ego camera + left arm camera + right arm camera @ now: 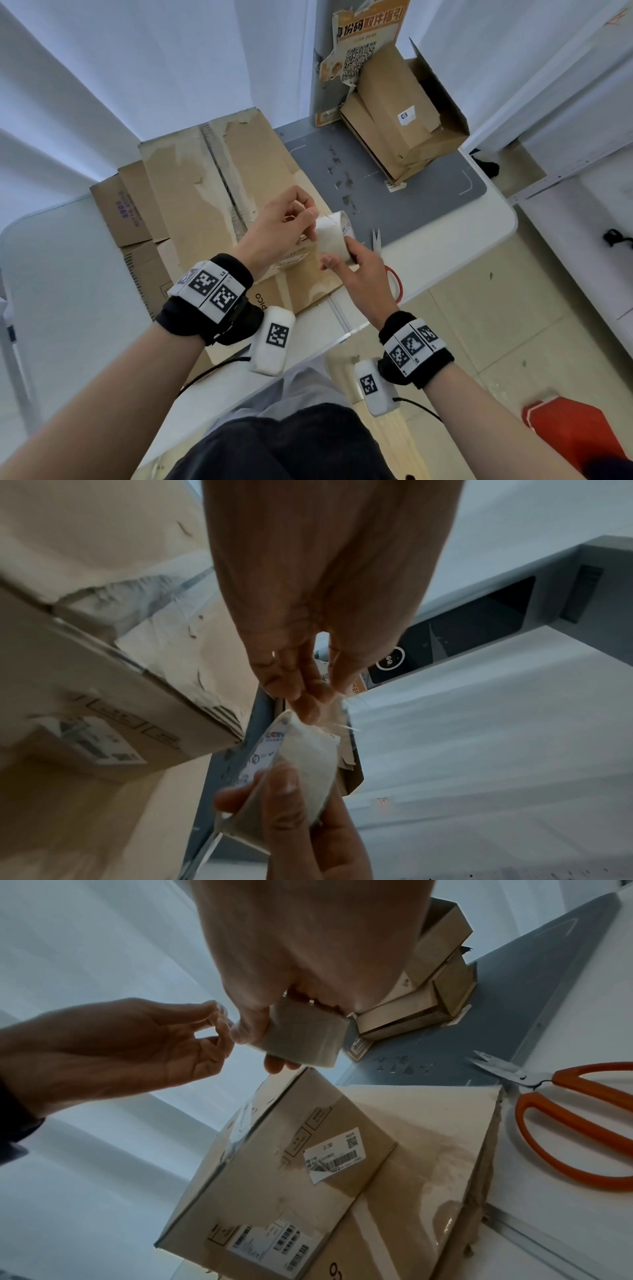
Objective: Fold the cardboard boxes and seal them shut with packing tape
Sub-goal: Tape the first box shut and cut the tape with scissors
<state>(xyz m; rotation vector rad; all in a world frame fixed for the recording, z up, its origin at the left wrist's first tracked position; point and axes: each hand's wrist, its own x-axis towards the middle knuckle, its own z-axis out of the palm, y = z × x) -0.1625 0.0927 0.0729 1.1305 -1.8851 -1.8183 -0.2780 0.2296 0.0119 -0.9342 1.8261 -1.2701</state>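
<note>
The roll of tape (334, 236) you hold is glossy, cloudy-clear plastic film, with a printed paper core. Under your hands, the cardboard box (219, 205) is matt brown corrugated board, its top scuffed rough where paper skin has torn away, with shiny strips of old tape and smooth white paper labels (334, 1156) on its side. By the table's right edge, the scissors (565, 1112) have bright metal blades and glossy orange plastic handles. The table (445, 257) is smooth white; the mat (394, 192) on it is matt grey.
</note>
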